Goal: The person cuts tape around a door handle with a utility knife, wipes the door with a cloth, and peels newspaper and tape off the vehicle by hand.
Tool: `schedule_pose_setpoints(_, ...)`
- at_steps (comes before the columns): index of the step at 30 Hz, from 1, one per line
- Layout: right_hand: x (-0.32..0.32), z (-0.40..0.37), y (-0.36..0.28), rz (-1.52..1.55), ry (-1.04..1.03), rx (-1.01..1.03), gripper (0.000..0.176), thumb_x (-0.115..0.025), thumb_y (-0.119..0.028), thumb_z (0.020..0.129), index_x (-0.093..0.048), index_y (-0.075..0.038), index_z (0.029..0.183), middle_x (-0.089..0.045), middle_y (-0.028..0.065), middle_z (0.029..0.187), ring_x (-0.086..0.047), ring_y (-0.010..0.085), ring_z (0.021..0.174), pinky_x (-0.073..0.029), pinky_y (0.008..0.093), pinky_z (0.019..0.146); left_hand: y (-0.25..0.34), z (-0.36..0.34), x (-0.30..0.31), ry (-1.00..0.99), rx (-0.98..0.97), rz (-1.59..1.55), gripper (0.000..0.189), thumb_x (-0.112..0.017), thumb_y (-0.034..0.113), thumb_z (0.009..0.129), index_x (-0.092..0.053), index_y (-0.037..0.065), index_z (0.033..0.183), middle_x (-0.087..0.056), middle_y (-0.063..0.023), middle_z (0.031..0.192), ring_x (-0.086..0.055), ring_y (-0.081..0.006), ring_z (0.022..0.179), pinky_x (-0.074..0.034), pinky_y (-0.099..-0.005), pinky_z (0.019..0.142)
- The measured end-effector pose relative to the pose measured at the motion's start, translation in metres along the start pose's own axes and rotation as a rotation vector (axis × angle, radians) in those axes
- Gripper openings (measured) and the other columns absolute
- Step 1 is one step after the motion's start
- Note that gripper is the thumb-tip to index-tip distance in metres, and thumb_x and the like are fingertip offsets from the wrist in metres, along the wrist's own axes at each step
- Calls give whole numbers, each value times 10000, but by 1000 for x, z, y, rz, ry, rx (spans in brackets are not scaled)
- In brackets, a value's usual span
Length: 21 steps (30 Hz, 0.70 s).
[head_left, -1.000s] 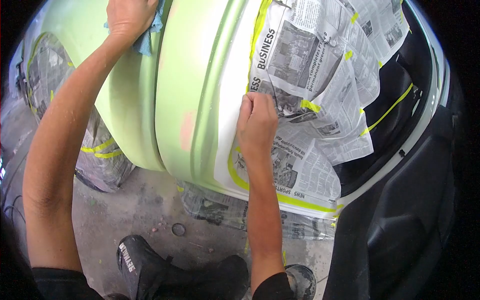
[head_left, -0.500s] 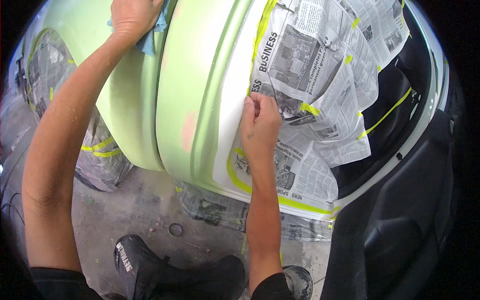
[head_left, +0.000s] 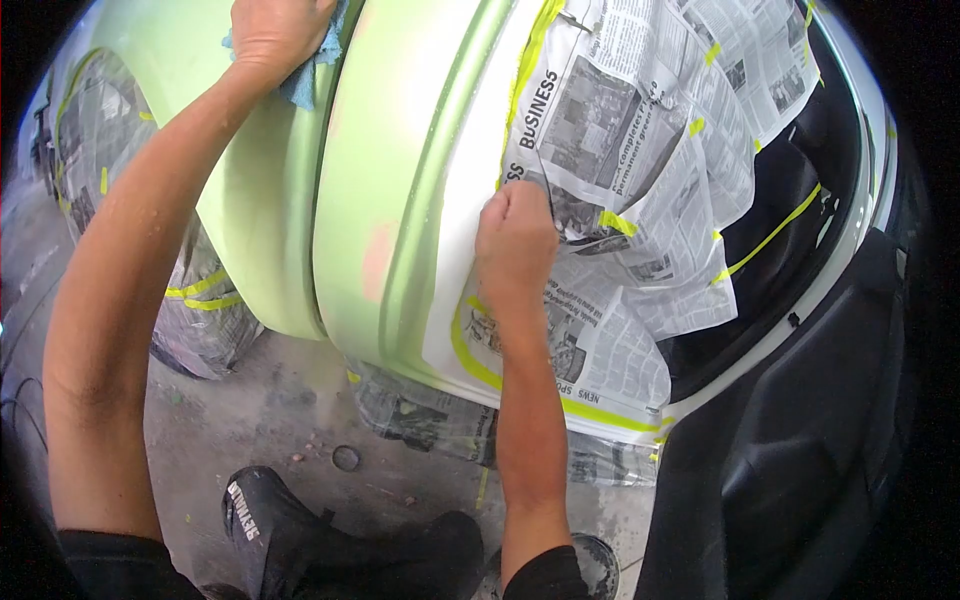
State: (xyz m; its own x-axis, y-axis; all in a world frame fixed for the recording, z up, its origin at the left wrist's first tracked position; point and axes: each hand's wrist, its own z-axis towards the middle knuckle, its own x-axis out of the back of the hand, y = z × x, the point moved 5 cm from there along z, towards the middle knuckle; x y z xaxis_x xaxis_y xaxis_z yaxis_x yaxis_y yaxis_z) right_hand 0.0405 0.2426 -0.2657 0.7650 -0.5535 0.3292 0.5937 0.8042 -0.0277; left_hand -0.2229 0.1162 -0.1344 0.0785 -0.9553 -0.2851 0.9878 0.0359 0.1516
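Observation:
My left hand (head_left: 272, 38) is at the top of the head view, closed on a blue cloth (head_left: 302, 88) against the pale green car panel (head_left: 258, 190). The cloth shows around the fingers, close to the dark gap between two panels. Lower and to the right, my right hand (head_left: 517, 245) is a fist at the edge of the masking newspaper (head_left: 590, 125), over the white strip of bodywork (head_left: 452, 245). Its fingers are curled away from view, so whatever they hold is hidden. Yellow masking tape (head_left: 521, 75) runs along the paper's edge above that hand.
A black door panel (head_left: 760, 440) stands open at lower right. Plastic wrapping (head_left: 205, 315) covers the wheel at left. More masked paper (head_left: 425, 410) hangs under the sill. A dark ring (head_left: 345, 458) and small debris lie on the concrete floor (head_left: 300, 400) near my legs.
My right hand has turned and its fingers have curled into a fist, at nearly the same place. My left hand and the cloth have shifted slightly right in view.

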Motion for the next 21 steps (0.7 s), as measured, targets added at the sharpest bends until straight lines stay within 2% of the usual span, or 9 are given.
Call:
schedule_pose_setpoints(2, -2, 1, 15, 242, -27, -105, 66, -583, -55, 943, -579, 6, 920, -620, 189, 873, -642, 368, 764, -512, 473, 688, 0, 0, -1, -18, 15, 10, 220, -605, 94, 942, -562, 28, 1147, -597, -202, 1086, -614, -392, 1012, -494, -446, 892)
schedule_pose_setpoints(8, 16, -7, 11, 386, -43, -82, 98, -634, -81, 955, -628, 8, 995, -627, 190, 883, -633, 369, 775, -505, 460, 710, -3, 0, -3, -14, -1, 21, 231, -609, 103, 944, -556, 23, 1154, -596, -201, 1099, -614, -388, 1009, -495, -445, 899)
schedule_pose_setpoints(14, 11, -2, 2, 204, 35, 33, 76, -646, -65, 951, -621, -1, 983, -626, 183, 927, -637, 392, 778, -519, 480, 714, -4, -2, -3, -15, 9, 8, 241, -610, 109, 942, -559, 30, 1163, -600, -201, 1112, -617, -391, 1018, -497, -449, 895)
schedule_pose_setpoints(21, 10, 2, -5, 31, -35, 64, 72, -585, -71, 971, -571, -8, 940, -624, 200, 934, -645, 422, 778, -514, 511, 694, -2, -2, -1, 35, -13, -26, 222, -609, 113, 940, -567, 44, 1147, -613, -200, 1089, -621, -398, 1014, -499, -455, 882)
